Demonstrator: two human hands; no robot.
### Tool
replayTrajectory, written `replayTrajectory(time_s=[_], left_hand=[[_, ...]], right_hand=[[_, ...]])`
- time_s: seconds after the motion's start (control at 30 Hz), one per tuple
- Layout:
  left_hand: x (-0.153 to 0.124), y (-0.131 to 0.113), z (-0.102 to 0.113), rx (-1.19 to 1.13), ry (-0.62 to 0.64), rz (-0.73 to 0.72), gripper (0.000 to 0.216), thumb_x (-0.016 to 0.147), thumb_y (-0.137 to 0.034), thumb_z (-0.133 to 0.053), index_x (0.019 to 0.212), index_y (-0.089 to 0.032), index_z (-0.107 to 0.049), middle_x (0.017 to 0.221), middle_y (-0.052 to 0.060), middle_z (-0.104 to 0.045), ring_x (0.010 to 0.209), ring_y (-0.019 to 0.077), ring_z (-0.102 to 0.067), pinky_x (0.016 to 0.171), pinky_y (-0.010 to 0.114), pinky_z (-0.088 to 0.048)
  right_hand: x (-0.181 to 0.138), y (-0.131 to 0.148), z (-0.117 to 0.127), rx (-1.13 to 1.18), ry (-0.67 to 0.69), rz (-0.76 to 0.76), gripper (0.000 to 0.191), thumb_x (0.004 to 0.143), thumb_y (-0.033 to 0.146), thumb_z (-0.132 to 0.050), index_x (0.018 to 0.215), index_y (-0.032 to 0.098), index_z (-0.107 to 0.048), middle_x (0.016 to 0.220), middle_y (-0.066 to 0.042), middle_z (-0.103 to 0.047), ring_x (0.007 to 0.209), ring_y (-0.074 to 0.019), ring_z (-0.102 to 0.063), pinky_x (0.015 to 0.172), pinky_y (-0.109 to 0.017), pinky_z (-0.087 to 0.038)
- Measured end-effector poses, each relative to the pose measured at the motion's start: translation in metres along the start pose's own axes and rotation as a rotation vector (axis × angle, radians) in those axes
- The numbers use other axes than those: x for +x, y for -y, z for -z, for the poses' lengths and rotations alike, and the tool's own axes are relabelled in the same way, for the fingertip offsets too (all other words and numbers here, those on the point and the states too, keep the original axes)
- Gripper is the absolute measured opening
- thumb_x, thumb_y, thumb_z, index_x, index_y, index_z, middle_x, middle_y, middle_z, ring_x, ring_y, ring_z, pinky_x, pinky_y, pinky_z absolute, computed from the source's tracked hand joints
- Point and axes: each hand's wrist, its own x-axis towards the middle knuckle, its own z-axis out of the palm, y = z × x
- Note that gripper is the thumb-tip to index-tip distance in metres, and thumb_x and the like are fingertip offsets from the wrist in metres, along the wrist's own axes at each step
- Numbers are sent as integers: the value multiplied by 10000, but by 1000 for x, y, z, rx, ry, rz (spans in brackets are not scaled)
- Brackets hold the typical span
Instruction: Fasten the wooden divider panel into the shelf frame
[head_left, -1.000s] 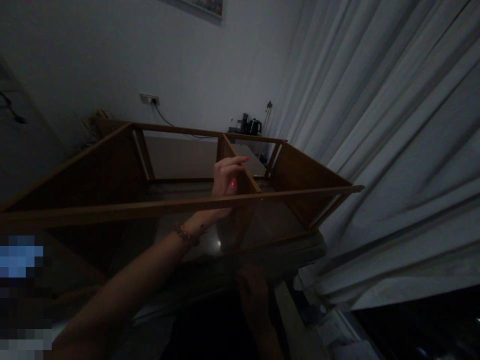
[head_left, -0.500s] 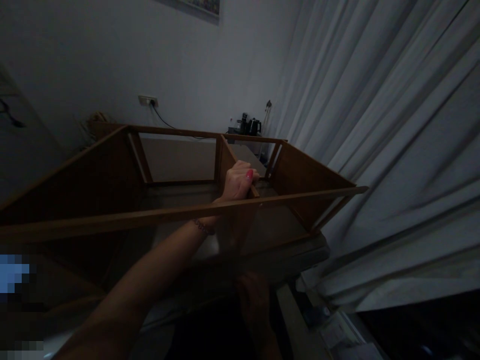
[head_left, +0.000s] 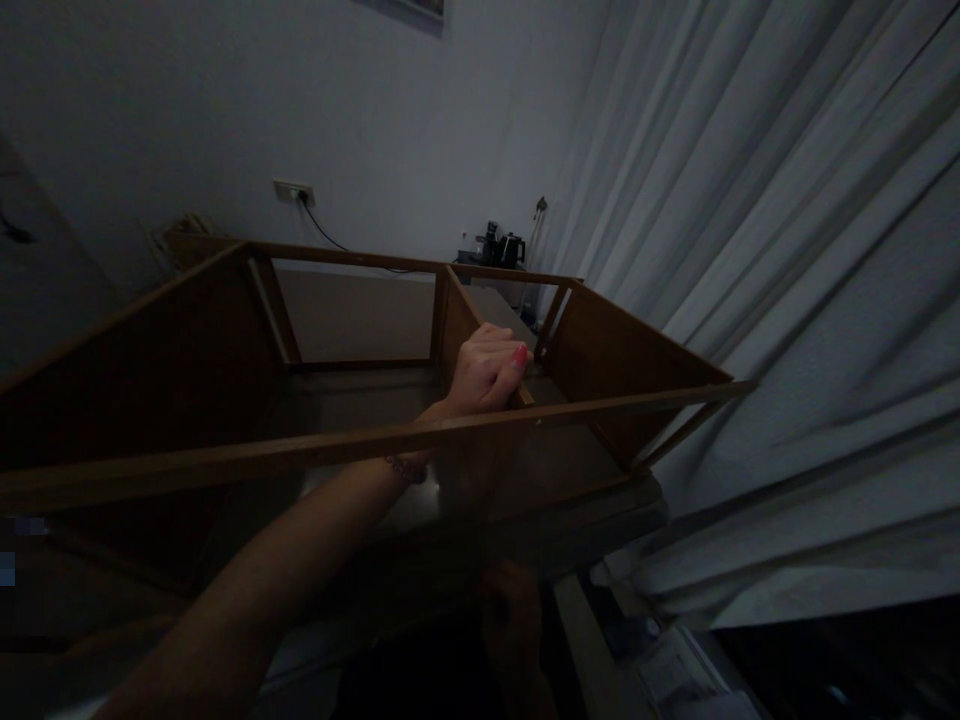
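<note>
A brown wooden frame [head_left: 628,402], like a cabinet without its front and top panels, spreads across the view. My left hand [head_left: 491,370] reaches through it, under the near rail, and is closed over the top edge of its middle divider [head_left: 463,297]. The thumb, with a red nail, lies on the divider's right side. Low in the view, in front of the frame, hangs my right hand [head_left: 511,605]. Its fingers are curled in, dark and dim, and anything inside them is hidden.
A pale curtain [head_left: 757,300] falls along the right side. Against the back wall stand a black kettle [head_left: 511,250] and small items. A wall socket [head_left: 292,191] has a black cable plugged in. Papers [head_left: 675,655] lie low at the right.
The view has shifted slightly, and my left hand sits a little further right and lower in it, still closed on the divider. My right hand's fingers look more curled.
</note>
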Motion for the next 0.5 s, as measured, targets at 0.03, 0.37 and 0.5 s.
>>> replayTrajectory(time_s=[0.03, 0.37, 0.5], left_hand=[[0, 0, 1, -1, 4, -13, 461, 886, -304, -144, 470, -181, -302, 461, -16, -359, 509, 105, -312, 590, 293, -280], [3, -2, 0, 17, -19, -39, 414, 874, -264, -178, 486, -182, -300, 453, -20, -363, 500, 105, -325, 574, 296, -293], [3, -3, 1, 29, -1, -45, 411, 870, -264, -174, 486, -185, -299, 449, -19, -363, 496, 107, -327, 570, 298, -296]], right_hand=[[0, 0, -2, 7, -23, -7, 94, 853, 264, -450, 858, 210, -527, 749, -46, -584, 693, -160, -578, 579, -279, -491], [10, 8, -8, -49, -173, -171, 114, 871, 202, -403, 808, 175, -494, 666, -30, -540, 592, -139, -532, 534, -254, -433], [19, 27, -2, 5, -187, -490, 160, 877, 264, -389, 925, 155, -495, 770, -60, -557, 673, -148, -540, 601, -269, -430]])
